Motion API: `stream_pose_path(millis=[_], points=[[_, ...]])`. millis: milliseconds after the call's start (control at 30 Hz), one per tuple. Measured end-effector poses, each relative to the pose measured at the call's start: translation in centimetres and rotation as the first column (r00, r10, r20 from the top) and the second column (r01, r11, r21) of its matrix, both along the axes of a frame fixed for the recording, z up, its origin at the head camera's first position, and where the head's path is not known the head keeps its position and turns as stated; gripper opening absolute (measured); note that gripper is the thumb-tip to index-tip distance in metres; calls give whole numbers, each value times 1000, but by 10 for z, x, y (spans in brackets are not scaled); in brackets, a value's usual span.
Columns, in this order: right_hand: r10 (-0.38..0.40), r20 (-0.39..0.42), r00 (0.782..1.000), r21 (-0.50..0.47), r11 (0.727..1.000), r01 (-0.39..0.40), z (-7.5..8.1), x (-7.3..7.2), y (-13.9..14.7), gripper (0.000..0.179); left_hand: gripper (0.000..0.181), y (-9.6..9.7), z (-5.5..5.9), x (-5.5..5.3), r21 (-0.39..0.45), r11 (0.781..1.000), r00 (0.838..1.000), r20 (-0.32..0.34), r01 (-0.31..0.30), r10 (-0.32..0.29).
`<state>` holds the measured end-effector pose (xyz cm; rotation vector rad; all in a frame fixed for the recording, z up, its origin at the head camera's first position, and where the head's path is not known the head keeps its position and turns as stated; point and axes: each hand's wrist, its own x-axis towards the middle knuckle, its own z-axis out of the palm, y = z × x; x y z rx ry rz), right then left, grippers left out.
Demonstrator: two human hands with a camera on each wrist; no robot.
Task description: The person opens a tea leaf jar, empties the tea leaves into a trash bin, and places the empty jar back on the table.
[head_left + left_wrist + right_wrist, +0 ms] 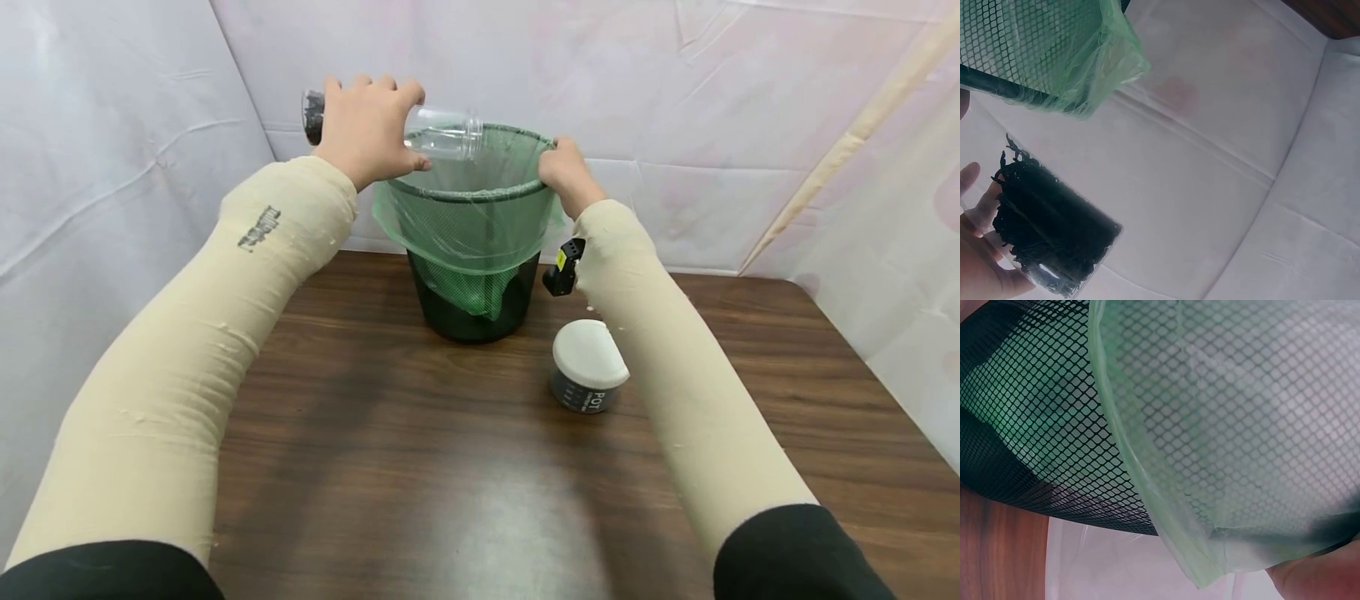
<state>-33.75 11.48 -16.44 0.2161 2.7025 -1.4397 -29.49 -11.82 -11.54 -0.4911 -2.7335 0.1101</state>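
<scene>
My left hand [367, 125] grips a clear plastic jar [450, 135] from above, fingers and thumb around its body. The jar lies nearly level, its threaded open mouth over the bin. Dark, twisted dried strands [1054, 225], like loose tea leaves, are packed at its bottom end. Below the mouth stands a black mesh waste bin [442, 308], lined with a green plastic bag [465, 225] folded over the rim. My right hand [570, 171] holds the rim and bag at the right side; its fingertips are partly hidden. In the right wrist view the bag [1229, 456] covers the mesh.
On the brown wooden table [420, 467] sits a dark grey tub [581, 396] marked POT, with a white top [588, 350], close to my right forearm. White cloth walls [720, 100] stand behind the bin and on both sides.
</scene>
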Motion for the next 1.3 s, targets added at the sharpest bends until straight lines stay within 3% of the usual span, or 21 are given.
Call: stream_pose_path(millis=[333,1300], points=[[-1,3,1000,-15,1000,1,1,0,-1,54,72,2,-2,-2,-46,999,999,-45,21,-23],[-5,-9,1000,-29,1000,5,-1,0,0,54,69,6,-1,-3,-153,988,996,-83,24,-37]])
